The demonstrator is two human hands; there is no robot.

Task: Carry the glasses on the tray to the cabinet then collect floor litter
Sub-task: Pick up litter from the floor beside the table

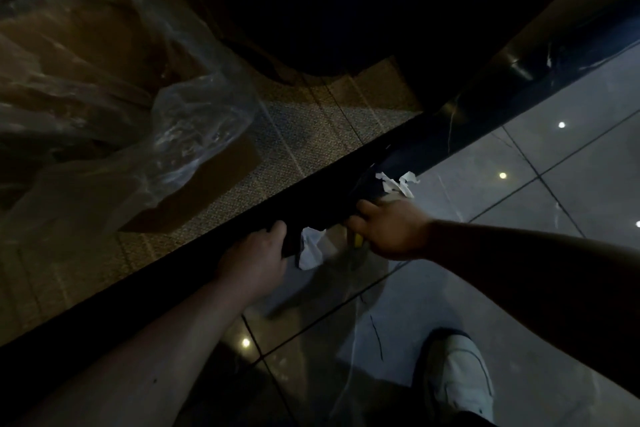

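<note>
Both forearms reach toward twelve o'clock, the left hand (254, 255) and right hand (388, 227) low over the tiled floor (554, 184), fingers curled on something dark, seemingly a bag held for crumpled white paper litter (398, 184) at one o'clock.

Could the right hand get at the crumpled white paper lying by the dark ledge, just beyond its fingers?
Probably yes. The right hand sits close beside the crumpled white paper, with nothing visible between them, though it already seems to grip something yellow.
</note>
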